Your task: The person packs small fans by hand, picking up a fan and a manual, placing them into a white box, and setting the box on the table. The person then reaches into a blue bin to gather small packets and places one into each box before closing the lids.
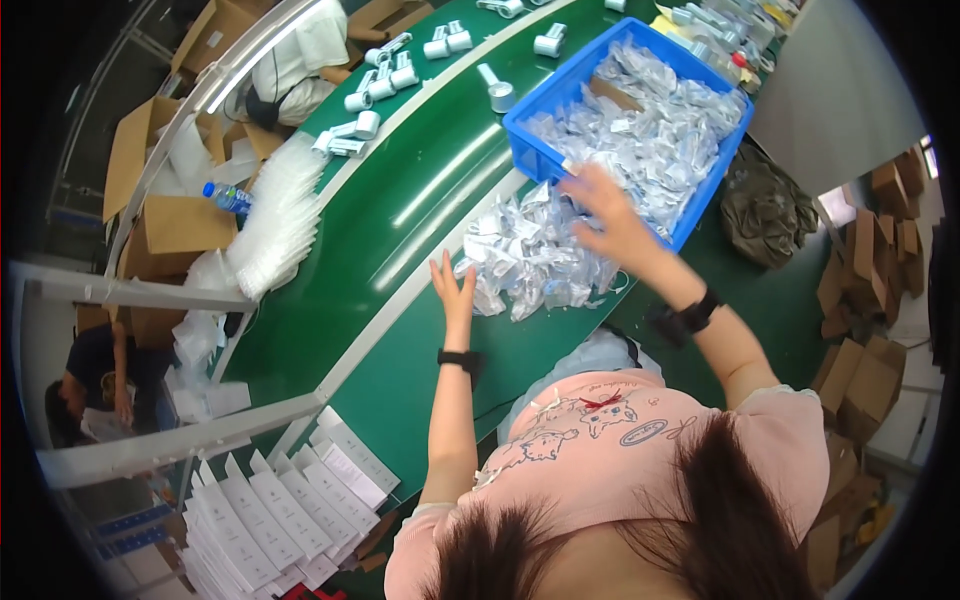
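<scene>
A pile of small clear plastic packets point(530, 255) with whitish contents lies on the green bench in front of me. At the left edge of that pile, my left hand point(455, 290) touches the packets with its fingers spread. My right hand point(605, 215) is raised over the pile's right side, beside the near wall of a blue plastic crate point(540, 155). Its fingers are apart and somewhat blurred, and I see nothing held in them. Many similar packets point(650, 130) fill the crate, with a piece of brown cardboard among them. Black bands circle both wrists.
A green conveyor belt point(400, 200) curves past the bench, carrying white-and-grey handheld devices point(380, 85). Stacked white boxes point(270, 510) stand at lower left. Beyond the belt are plastic trays point(280, 215), a blue-capped bottle point(227, 197) and two other people. A dark bag point(765, 205) lies right of the crate.
</scene>
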`<state>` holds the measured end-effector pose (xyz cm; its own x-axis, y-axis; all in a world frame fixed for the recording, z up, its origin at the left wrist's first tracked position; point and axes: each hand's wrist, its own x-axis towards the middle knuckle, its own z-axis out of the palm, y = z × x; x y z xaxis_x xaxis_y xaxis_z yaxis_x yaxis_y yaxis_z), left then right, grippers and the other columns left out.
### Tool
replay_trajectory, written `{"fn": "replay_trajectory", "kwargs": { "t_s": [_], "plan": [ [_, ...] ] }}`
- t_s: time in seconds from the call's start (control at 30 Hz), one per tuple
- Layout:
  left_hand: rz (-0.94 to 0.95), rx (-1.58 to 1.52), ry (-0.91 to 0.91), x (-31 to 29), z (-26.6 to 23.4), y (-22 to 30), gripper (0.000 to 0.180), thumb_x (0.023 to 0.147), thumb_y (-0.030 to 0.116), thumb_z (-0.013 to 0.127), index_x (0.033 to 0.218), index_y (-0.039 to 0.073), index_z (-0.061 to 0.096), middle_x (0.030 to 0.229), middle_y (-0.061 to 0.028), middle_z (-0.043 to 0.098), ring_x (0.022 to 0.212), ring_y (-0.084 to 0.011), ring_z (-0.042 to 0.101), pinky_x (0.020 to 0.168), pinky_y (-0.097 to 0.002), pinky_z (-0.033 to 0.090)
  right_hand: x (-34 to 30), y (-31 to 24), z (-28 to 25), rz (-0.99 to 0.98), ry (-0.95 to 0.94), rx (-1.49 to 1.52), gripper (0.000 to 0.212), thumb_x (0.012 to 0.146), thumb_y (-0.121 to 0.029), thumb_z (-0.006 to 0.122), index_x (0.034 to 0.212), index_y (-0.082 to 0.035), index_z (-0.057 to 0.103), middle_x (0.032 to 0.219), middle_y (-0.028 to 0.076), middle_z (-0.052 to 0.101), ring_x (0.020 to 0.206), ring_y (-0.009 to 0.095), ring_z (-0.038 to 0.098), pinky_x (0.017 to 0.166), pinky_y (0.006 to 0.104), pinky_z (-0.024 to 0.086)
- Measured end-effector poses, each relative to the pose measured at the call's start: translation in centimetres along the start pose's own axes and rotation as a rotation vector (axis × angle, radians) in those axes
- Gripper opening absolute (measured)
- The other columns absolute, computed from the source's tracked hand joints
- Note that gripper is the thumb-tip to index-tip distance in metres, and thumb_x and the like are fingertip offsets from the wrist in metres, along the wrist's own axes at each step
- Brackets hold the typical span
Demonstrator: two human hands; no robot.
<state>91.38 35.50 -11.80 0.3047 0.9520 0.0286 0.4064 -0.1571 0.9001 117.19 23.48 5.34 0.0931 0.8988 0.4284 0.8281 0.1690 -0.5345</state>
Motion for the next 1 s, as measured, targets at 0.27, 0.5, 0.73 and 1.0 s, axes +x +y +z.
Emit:
{"fn": "replay_trajectory", "kwargs": {
  "t_s": [0.27, 0.5, 0.73, 1.0],
  "plan": [
    [-0.077, 0.205, -0.188, 1.1, 9.3, 1.8, 0.059, 0.080, 0.047, 0.051, 0.131, 0.021, 0.037, 0.144, -0.0162, 0.010, 0.132, -0.0344, 0.005, 0.097, -0.0620, -0.002, 4.9, 15.3, -7.7, 0.311, -0.184, -0.437, 0.067, 0.067, -0.023, 0.067, 0.127, -0.015, 0.039, 0.126, 0.020, 0.037, 0.117, 0.042, 0.031, 0.097, 0.0442, 0.031],
    [0.033, 0.058, -0.096, 0.9, 6.3, 1.9, 0.053, 0.080, 0.035, 0.057, 0.125, 0.011, 0.043, 0.140, -0.0199, 0.019, 0.128, -0.0367, 0.022, 0.102, -0.0457, 0.020, 9.4, 16.2, -4.6, 0.402, -0.565, -0.500, 0.069, 0.069, -0.026, 0.067, 0.130, -0.021, 0.036, 0.135, 0.020, 0.028, 0.126, 0.044, 0.017, 0.097, 0.0491, 0.029],
    [-0.172, 0.056, -0.083, 13.0, 0.8, 5.3, 0.045, 0.072, 0.024, 0.065, 0.109, 0.002, 0.052, 0.116, -0.0241, 0.050, 0.108, -0.0352, 0.049, 0.089, -0.0406, 0.039, 14.5, 23.1, -6.1, 0.355, -0.444, -0.350, 0.055, 0.066, -0.026, 0.067, 0.114, -0.005, 0.051, 0.114, 0.020, 0.051, 0.105, 0.034, 0.049, 0.087, 0.0387, 0.042],
    [-0.050, 0.262, -0.377, 24.9, 6.9, 11.0, 0.051, 0.073, 0.031, 0.064, 0.112, 0.001, 0.050, 0.108, -0.0215, 0.056, 0.097, -0.0290, 0.056, 0.081, -0.0349, 0.045, 32.4, 25.2, -5.7, 0.188, -0.618, -0.596, 0.048, 0.066, -0.021, 0.063, 0.111, -0.005, 0.053, 0.098, 0.019, 0.059, 0.089, 0.032, 0.057, 0.077, 0.0394, 0.046]
  ]
}}
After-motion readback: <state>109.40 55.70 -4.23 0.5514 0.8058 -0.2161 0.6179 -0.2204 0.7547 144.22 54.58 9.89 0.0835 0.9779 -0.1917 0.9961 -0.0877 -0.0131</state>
